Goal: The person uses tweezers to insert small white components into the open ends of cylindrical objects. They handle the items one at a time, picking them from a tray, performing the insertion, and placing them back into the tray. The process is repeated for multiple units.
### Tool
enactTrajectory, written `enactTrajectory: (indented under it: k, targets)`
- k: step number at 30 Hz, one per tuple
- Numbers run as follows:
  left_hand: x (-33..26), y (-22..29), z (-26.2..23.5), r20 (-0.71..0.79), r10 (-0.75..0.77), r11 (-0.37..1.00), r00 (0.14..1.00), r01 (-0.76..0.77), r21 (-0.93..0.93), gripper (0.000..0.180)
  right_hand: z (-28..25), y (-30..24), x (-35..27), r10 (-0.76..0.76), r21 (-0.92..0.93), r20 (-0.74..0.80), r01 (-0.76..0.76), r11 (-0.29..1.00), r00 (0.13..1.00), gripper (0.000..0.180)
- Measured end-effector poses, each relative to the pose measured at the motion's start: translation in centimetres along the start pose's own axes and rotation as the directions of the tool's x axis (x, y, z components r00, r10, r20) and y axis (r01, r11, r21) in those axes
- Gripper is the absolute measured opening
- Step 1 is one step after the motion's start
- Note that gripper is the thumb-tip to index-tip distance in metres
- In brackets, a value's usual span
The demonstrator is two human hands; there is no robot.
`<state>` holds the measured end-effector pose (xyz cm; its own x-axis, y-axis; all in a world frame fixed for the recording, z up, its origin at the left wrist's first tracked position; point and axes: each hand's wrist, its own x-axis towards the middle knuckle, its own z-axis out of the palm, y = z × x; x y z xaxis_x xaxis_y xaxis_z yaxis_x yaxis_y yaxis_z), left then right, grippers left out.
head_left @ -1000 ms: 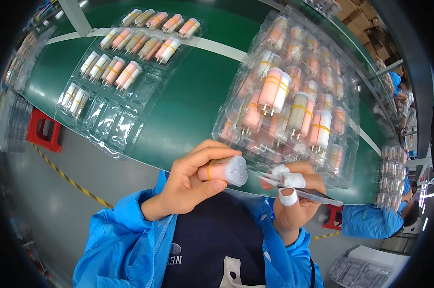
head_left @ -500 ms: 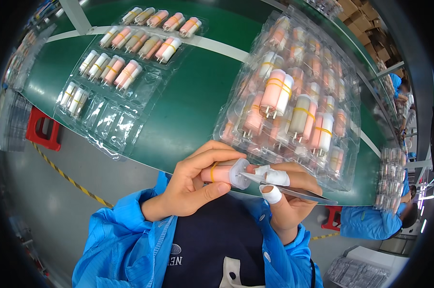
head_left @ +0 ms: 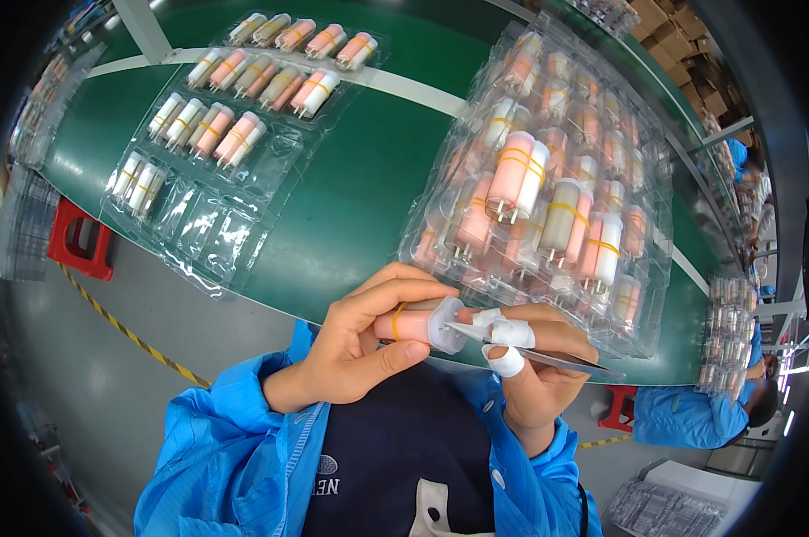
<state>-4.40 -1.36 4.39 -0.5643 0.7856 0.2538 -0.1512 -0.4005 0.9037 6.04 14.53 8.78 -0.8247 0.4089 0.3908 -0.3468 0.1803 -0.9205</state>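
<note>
I am pinching a small pink tube point(head_left: 412, 324) with a white cap in my left hand point(head_left: 360, 349), fingers curled round it, holding it close to see. My right hand point(head_left: 534, 362), 2 fingertips taped white, is gripping metal tweezers point(head_left: 548, 356) whose tip is meeting the cap. Clear trays point(head_left: 548, 179) of similar tubes are lying just beyond on the green belt point(head_left: 360, 170).
</note>
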Motion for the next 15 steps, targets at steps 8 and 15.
enactTrajectory:
  k: [8,15]
  targets:
    - [-0.12,-0.03,0.06,-0.017,-0.004,1.000,1.000,0.004,0.023,0.044,-0.02,-0.19,0.11,0.026,0.010,0.026,-0.026,1.000,0.999,0.016]
    - [-0.16,-0.03,-0.05,-0.025,0.027,0.992,0.999,-0.023,0.120,0.047,-0.04,-0.35,0.44,0.051,-0.003,0.064,-0.051,0.999,0.997,0.015]
